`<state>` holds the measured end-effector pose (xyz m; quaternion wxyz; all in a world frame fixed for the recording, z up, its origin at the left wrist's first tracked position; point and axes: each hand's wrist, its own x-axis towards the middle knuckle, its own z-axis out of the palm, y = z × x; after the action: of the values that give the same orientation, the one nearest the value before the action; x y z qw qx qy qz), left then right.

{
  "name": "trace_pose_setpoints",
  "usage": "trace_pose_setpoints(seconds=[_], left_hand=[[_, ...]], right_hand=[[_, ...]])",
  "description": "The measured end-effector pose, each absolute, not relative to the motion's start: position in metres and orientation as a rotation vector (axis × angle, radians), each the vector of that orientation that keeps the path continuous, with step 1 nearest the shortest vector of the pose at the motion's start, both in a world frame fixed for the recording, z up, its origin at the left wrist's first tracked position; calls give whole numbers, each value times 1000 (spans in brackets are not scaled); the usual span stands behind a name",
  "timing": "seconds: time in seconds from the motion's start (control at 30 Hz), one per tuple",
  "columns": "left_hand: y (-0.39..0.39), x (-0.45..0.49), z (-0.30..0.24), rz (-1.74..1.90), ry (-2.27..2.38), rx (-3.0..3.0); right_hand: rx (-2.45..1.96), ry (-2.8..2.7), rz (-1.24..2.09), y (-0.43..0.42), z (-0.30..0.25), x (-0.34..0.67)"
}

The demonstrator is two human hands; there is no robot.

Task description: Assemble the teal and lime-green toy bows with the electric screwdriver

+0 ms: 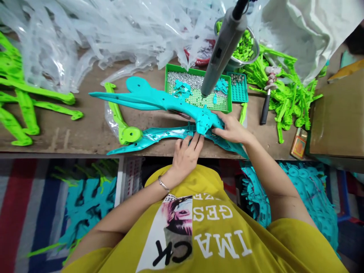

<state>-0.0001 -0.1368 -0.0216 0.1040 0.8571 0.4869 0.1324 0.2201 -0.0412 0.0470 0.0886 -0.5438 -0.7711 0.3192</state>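
Observation:
A long teal plastic toy piece (159, 99) lies across the wooden workbench (85, 132), stacked over a second teal piece (159, 135) near the front edge. My left hand (186, 153) rests on the lower teal piece with fingers stretched toward the joint block (205, 120). My right hand (231, 128) grips the joint end of the teal pieces from the right, fingers curled on it. A grey hanging electric screwdriver (223, 49) points down just above the joint.
A green tray (196, 91) holds screws and small teal bits. A steel bowl (241, 47) of green parts stands behind it. Lime green parts (281, 94) pile at right, and lime blades (25, 102) at left. Clear plastic bags (99, 34) cover the back. A hammer (266, 100) lies at right beside a cardboard box (338, 117).

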Motion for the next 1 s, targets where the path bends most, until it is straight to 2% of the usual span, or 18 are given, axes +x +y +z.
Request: trace_pose_setpoints(seconds=[0.5,0.77,1.0], left_hand=[[-137,1,-21,383,1421,2551],[-138,4,-21,315,1381,2609],[-139,-1,-26,367,1362,2603]], right_hand=[[-1496,-2403,815,-42,41,211],[-1260,-2513,710,-45,25,215],[-1285,-2577,768,-34,21,218]])
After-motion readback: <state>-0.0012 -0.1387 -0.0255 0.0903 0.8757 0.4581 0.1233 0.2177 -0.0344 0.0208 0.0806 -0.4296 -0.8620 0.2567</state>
